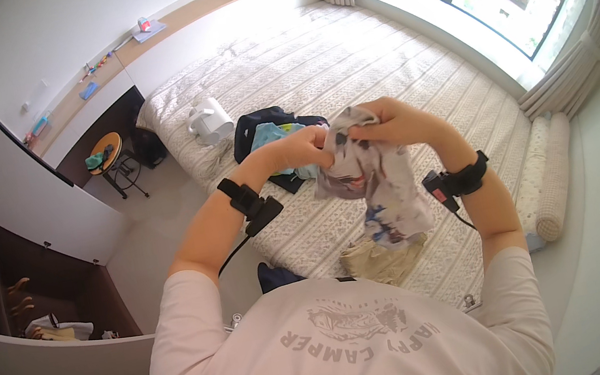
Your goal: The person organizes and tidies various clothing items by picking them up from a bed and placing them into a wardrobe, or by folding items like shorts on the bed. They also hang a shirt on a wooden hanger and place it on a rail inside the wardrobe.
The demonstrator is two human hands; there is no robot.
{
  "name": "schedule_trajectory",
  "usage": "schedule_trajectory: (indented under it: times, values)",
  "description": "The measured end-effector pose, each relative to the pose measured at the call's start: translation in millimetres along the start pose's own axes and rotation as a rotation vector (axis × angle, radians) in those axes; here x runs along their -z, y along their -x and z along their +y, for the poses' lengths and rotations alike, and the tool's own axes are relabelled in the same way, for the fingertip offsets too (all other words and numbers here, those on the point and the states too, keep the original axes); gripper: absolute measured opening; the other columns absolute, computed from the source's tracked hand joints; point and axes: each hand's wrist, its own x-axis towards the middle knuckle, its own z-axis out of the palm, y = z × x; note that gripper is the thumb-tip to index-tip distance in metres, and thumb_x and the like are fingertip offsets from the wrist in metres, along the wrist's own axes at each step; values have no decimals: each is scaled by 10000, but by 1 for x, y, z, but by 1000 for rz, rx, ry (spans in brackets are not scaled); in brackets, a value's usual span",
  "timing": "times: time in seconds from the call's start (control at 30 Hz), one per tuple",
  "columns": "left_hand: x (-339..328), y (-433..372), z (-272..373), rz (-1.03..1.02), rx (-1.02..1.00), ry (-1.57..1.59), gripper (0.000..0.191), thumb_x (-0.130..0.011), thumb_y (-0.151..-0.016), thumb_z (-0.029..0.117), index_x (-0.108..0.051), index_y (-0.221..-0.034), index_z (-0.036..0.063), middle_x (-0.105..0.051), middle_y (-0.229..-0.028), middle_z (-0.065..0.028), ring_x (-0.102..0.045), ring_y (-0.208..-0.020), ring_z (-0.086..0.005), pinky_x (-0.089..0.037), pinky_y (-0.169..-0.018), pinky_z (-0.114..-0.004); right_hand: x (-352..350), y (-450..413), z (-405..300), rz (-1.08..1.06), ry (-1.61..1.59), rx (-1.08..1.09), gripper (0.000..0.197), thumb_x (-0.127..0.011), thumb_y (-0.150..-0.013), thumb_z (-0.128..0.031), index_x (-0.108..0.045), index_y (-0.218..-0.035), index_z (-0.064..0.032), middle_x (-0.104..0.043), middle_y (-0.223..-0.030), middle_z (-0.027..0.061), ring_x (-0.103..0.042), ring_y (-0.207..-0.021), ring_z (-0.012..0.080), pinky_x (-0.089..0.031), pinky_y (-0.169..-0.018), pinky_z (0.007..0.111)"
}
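Note:
A light, printed fabric garment [392, 195] hangs between my two hands above the bed. My left hand [305, 148] pinches its upper left edge, and my right hand [391, 122] grips its top at the right, fingers partly hidden by the cloth. Dark and blue prints show on the fabric, whose lower part droops over a crumpled beige cloth [373, 262] near the bed's front edge. Behind my left hand a pile of dark and light blue clothes [266, 132] lies on the patterned bedspread [390, 51].
A white handled object [213, 121] stands on the bed's left side. Two bolsters [554, 179] lie along the right edge. To the left are a round stool [108, 152] and an open wardrobe [62, 289] with clothes. A shelf ledge [186, 18] runs along the far wall.

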Motion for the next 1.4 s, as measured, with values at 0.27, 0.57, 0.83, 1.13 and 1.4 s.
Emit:
schedule_trajectory:
  times: [0.27, 0.57, 0.83, 1.13, 1.4]
  values:
    - [33, -21, -14, 723, -24, -576, 319, -697, -778, 329, -519, -687, 80, -476, -597, 8, -475, -584, -63, -393, -530, -244, 40, 49, 24, 389, 418, -133, 240, -634, -847, -255, -607, -784, -25, -506, -624, -39, -414, -567, 55, -358, -514, 234]
    - [41, -12, 32, 967, -163, -539, 108, -624, -782, 127, -578, -812, 35, -534, -683, 8, -436, -598, -51, -360, -515, -231, 23, 28, 51, 744, 257, -264, 328, -583, -801, -325, -561, -629, -47, -464, -561, 15, -422, -505, 116, -335, -495, 295]
    - [34, 73, 60, 1214, -587, -1201, 131, -592, -670, 21, -472, -721, 36, -452, -652, -102, -458, -543, -253, -393, -503, -310, -18, -49, 48, 819, 713, -300, 221, -633, -697, -215, -555, -864, -93, -601, -765, 118, -582, -787, 277, -459, -673, 371]
    - [-46, 187, -39, 294, 730, -1067, 254, -667, -695, 174, -518, -879, 83, -614, -868, -143, -595, -821, -335, -470, -675, -435, -100, -59, 40, -126, 29, -249, 142, -601, -696, -106, -616, -765, 17, -606, -647, 109, -617, -568, 170, -503, -538, 290]
    - [-10, 276, -35, 677, 725, -545, 83, -576, -716, 94, -577, -793, 64, -627, -773, -138, -611, -738, -295, -474, -633, -397, -157, -98, -19, -160, 114, -39, 234, -642, -636, -192, -611, -748, 11, -593, -635, 156, -579, -609, 284, -449, -570, 355]
